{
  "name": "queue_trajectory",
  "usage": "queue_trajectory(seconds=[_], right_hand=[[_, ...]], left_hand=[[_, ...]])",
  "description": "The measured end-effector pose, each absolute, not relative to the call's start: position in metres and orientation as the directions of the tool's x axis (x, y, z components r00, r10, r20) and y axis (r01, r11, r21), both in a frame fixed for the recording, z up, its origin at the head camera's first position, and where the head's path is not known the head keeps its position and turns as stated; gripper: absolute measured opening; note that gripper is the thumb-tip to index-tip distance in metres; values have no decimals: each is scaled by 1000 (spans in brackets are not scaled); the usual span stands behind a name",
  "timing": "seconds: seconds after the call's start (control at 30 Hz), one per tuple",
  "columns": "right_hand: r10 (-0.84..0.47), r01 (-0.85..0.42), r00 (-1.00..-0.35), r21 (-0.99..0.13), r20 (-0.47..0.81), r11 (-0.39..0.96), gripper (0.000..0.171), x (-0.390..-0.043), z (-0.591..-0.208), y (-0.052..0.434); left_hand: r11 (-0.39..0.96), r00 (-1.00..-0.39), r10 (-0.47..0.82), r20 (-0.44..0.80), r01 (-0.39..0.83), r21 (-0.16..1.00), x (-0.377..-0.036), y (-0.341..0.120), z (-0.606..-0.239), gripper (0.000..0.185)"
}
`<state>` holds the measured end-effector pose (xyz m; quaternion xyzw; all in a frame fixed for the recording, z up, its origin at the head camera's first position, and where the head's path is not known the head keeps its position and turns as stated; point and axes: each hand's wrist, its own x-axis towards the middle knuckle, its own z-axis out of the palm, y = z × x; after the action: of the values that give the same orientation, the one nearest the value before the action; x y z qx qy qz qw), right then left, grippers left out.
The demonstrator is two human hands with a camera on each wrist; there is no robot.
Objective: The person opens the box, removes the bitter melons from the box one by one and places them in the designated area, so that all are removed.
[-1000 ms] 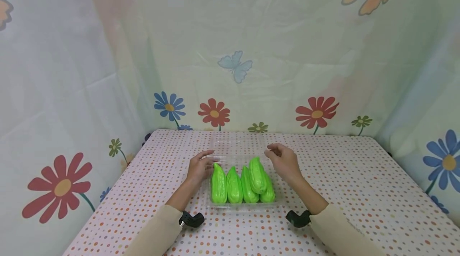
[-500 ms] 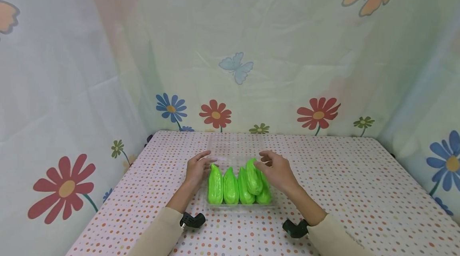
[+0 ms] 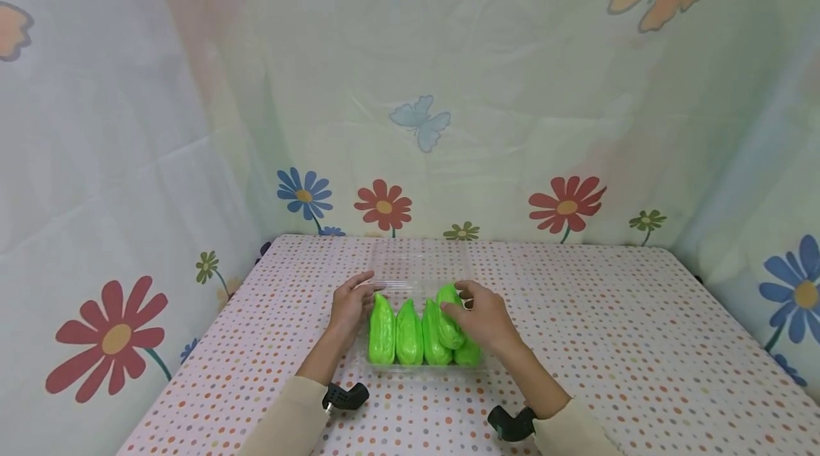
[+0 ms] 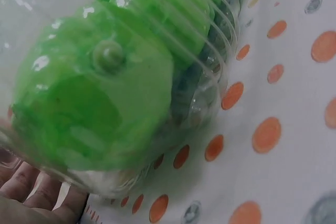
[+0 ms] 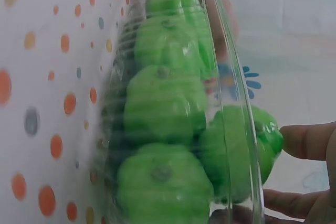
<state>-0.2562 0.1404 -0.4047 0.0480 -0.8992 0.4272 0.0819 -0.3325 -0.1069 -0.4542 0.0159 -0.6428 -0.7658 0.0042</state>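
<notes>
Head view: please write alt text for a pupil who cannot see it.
Five green vegetable-shaped pieces sit in a clear plastic box, four in a row and one on top at the right. A person's right grip touches the top one; the left grip is at the box's left side. Behind the dotted table is a flowered backdrop.

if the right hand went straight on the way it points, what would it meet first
The top green vegetable, lying on others; the right hand seems right against it, though exact contact is hard to judge.
</notes>
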Motion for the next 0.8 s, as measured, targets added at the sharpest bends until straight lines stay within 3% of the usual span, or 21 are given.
queue_trajectory(seconds=[0.4,0.8], right_hand=[[10,-117,-987,-747,163,655,60,-250,-410,129],[-44,-198,-972,-696,233,690,70,-248,-411,125]], left_hand=[[-153,-997,-79,-8,4,988,-334,-106,-462,43],[-182,-991,-135,17,42,982,-338,-103,-459,45]])
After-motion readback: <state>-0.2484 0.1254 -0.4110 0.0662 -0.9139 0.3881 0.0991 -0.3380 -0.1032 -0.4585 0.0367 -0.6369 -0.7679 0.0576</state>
